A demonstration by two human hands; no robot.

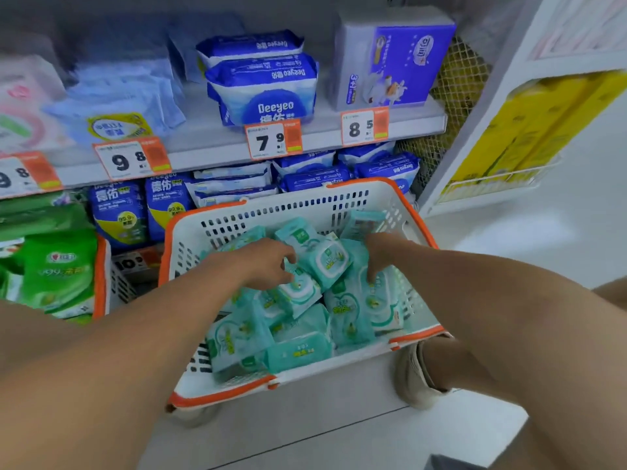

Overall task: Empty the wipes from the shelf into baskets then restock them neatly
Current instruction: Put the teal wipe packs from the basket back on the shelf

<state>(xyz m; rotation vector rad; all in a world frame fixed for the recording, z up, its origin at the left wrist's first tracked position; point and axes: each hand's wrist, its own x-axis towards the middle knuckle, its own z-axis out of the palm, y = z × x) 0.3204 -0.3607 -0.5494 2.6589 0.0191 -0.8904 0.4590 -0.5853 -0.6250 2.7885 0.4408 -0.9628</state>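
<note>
A white basket with orange rim (305, 201) stands on the floor before the shelf, filled with several teal wipe packs (298, 347). My left hand (268, 262) reaches into it, fingers curled onto a teal pack (298, 293) near the middle. My right hand (380, 256) is in the basket too, fingers pointing down onto another teal pack (376, 300) at the right side. One more teal pack (325, 259) lies between the two hands. Whether either hand has a firm hold is not plain.
Shelf edge with price tags (274, 139) runs above the basket. Blue Deeyeo packs (268, 93) and a purple box (397, 59) sit on the upper shelf. A second basket (101, 276) with green packs stands at left. My shoe (414, 378) is beside the basket.
</note>
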